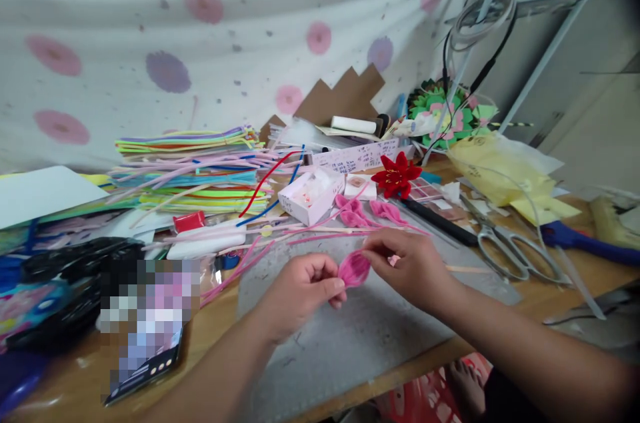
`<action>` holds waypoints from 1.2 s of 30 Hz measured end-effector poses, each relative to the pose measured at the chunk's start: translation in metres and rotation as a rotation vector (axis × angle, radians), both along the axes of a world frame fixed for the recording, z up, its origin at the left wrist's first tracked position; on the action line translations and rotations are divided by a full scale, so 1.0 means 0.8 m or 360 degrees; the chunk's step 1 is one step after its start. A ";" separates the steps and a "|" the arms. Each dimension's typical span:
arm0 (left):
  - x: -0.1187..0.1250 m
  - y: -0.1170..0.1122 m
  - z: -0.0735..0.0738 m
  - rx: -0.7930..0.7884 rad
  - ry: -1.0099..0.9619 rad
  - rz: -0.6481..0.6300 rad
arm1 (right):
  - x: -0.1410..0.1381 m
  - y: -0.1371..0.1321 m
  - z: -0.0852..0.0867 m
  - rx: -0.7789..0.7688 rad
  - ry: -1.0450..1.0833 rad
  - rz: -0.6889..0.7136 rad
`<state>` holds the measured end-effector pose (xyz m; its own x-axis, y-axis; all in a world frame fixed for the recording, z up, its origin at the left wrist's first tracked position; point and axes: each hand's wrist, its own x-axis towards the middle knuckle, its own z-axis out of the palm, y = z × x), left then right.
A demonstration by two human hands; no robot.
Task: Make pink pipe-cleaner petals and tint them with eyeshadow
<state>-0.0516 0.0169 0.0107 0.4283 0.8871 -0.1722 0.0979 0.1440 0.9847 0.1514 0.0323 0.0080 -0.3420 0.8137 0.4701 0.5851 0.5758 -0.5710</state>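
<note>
A pink petal [355,268] of bent pipe cleaner is held up between my two hands, above the grey mat [340,350]. My left hand [313,280] pinches its left end between thumb and fingers. At the upper right end of the petal, my right hand [405,266] has its thumb and fingers closed on it. Just beyond my hands lie two similar pink petals, a left one [351,212] and a right one [387,211]. Loose pink pipe cleaners [250,262] stretch off to the left.
Bundled colored pipe cleaners [195,176] are piled at the back left. A white box [311,196] and a red pipe-cleaner flower [397,174] stand behind the mat. Large scissors [505,253] rest on the right. A phone [150,350] props near the left front.
</note>
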 end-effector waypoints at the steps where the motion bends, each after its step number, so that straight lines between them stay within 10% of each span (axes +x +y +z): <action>1: 0.001 -0.001 0.000 -0.0004 0.0026 0.0016 | 0.002 0.000 0.002 0.0046 -0.0028 0.0074; 8: 0.010 -0.002 -0.002 0.0005 0.0225 0.0008 | -0.005 0.001 0.014 -0.0086 -0.0325 0.0665; 23: 0.015 -0.020 -0.002 -0.0407 -0.0894 0.0094 | -0.009 -0.012 0.012 -0.0354 0.0317 0.0688; 36: 0.009 -0.010 -0.005 -0.0223 -0.0444 0.0154 | -0.007 0.004 0.024 -0.0584 0.0208 0.0618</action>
<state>-0.0443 0.0092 0.0069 0.3911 0.9019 -0.1834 -0.1934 0.2754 0.9417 0.1458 0.0354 0.0269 -0.6075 0.7579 0.2378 0.2802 0.4846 -0.8286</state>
